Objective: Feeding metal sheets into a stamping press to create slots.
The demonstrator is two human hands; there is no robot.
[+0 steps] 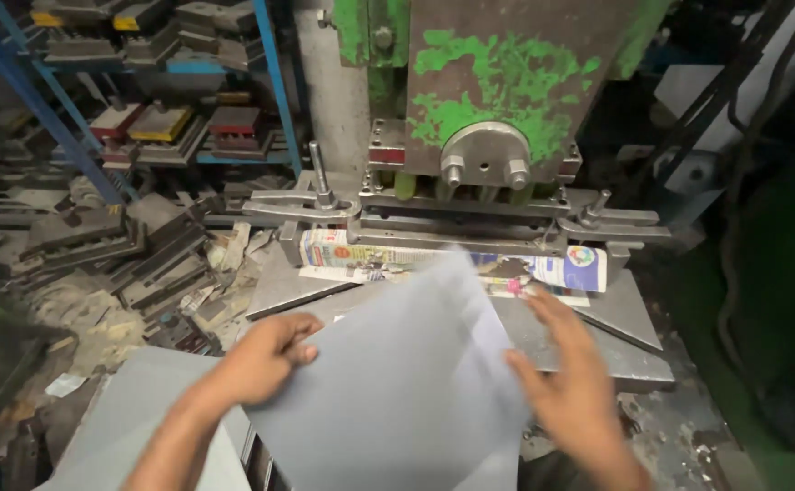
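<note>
Left hand point(266, 355) pinches grey sheet point(407, 382) at its left edge, right hand point(572, 382) spread at its right; sheet not yet under press point(498, 118), above press table point(625, 350) front edge.

A press point(498, 100) with flaking green paint stands over a steel bed point(616, 345), printed paper point(561, 268) wedged under its clamps point(302, 209). Blue racks point(275, 82) at left hold dies point(156, 123), with more metal blocks point(134, 255) heaped on the floor below.
</note>
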